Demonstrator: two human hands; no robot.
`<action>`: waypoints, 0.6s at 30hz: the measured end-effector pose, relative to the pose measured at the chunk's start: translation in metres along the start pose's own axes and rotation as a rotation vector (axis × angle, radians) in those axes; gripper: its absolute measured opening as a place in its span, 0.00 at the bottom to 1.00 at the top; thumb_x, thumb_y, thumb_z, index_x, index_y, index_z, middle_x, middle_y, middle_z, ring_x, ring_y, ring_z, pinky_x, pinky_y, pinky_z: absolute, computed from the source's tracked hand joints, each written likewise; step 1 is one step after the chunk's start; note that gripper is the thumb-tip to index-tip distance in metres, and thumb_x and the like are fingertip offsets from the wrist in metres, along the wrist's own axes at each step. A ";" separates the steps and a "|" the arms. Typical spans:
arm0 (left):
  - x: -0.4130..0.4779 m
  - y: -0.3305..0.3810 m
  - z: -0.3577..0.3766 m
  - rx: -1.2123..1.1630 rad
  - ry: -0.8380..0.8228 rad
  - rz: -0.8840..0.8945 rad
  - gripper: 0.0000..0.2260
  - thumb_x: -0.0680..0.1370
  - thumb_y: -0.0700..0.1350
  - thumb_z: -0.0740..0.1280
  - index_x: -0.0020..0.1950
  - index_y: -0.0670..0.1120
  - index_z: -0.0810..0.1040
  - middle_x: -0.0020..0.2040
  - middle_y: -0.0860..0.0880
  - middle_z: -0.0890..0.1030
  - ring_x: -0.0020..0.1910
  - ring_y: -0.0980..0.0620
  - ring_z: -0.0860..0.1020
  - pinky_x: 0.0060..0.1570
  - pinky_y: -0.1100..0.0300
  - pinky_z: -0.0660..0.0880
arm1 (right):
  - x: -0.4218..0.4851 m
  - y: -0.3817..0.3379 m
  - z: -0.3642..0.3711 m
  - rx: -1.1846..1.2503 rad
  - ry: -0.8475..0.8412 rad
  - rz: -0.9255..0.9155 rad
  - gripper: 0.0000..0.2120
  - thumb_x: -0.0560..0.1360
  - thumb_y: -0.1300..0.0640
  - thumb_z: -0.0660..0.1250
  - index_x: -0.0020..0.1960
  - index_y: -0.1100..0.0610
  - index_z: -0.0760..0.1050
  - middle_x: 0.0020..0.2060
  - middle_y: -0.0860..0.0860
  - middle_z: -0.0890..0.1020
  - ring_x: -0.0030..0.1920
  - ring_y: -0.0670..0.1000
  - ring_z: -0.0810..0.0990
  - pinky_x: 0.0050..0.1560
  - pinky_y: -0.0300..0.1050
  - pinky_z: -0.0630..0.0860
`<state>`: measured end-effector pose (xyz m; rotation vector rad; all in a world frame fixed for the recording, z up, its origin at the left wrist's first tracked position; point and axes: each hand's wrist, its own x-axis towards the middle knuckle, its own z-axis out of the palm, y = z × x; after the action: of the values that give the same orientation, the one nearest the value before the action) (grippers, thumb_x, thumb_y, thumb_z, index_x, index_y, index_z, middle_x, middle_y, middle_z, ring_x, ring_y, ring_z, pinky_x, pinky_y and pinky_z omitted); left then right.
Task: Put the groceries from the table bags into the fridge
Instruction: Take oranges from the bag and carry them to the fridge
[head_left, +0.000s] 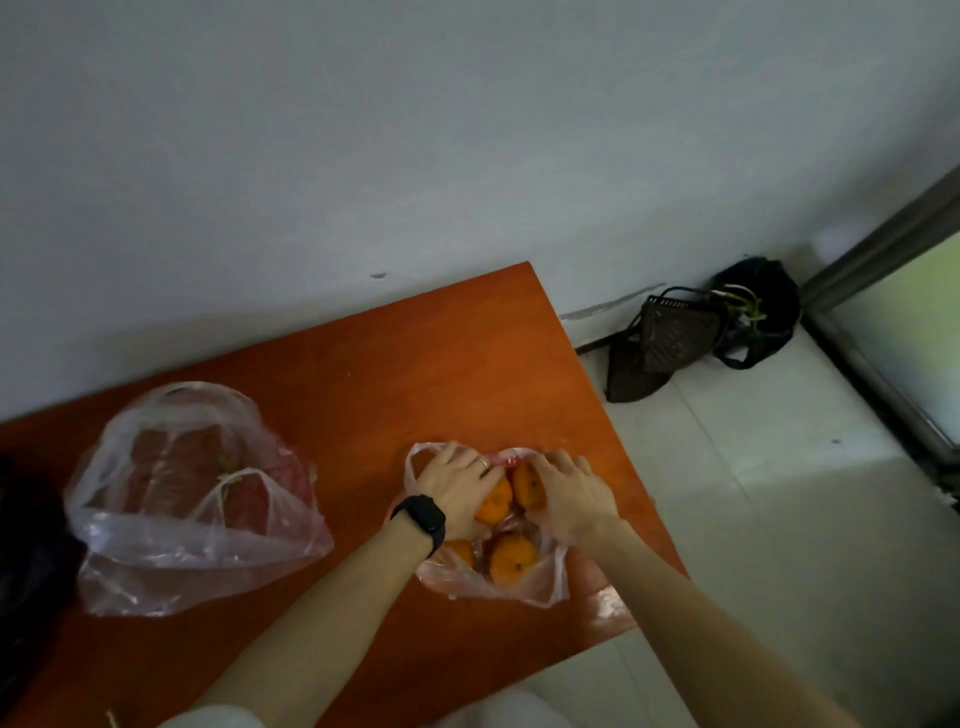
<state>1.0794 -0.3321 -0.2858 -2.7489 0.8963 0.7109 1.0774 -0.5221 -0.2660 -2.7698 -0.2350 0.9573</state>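
Note:
A clear plastic bag (540, 587) lies open near the right edge of the orange table (363, 364), with several oranges in it. My left hand (457, 483), with a black watch on its wrist, curls over one orange (493, 506). My right hand (571, 493) curls over another orange (525, 486) beside it. A third orange (511, 558) and a partly hidden one (460, 552) lie nearer me in the bag. A second, larger clear bag (192, 499) sits on the left of the table, its reddish contents blurred.
The table stands against a pale wall. A dark object (31, 561) is at the table's left edge. On the tiled floor to the right lie dark baskets (660, 343) and a black bag (758, 312) beside a grey door frame (883, 244).

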 end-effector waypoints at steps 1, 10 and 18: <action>0.002 -0.001 0.001 -0.007 0.004 0.008 0.40 0.74 0.66 0.65 0.78 0.46 0.58 0.72 0.45 0.69 0.72 0.43 0.65 0.74 0.43 0.54 | 0.003 0.002 0.004 0.003 -0.008 0.011 0.35 0.74 0.46 0.69 0.76 0.43 0.56 0.71 0.49 0.66 0.69 0.59 0.67 0.63 0.57 0.74; -0.001 -0.012 -0.004 -0.355 0.070 -0.067 0.35 0.69 0.69 0.66 0.71 0.55 0.66 0.64 0.52 0.77 0.67 0.47 0.71 0.69 0.51 0.59 | 0.002 0.009 0.012 0.068 0.061 0.018 0.38 0.74 0.42 0.69 0.78 0.43 0.55 0.76 0.48 0.64 0.73 0.59 0.65 0.68 0.58 0.69; -0.042 -0.023 -0.055 -0.585 0.265 -0.134 0.36 0.65 0.71 0.71 0.69 0.60 0.70 0.66 0.55 0.74 0.68 0.52 0.69 0.64 0.53 0.66 | -0.062 0.015 -0.022 0.428 0.287 -0.002 0.42 0.71 0.36 0.73 0.79 0.46 0.59 0.78 0.47 0.62 0.76 0.53 0.62 0.74 0.54 0.64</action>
<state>1.0844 -0.3083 -0.2175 -3.4472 0.6041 0.6805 1.0440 -0.5529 -0.2156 -2.4623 0.0128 0.5208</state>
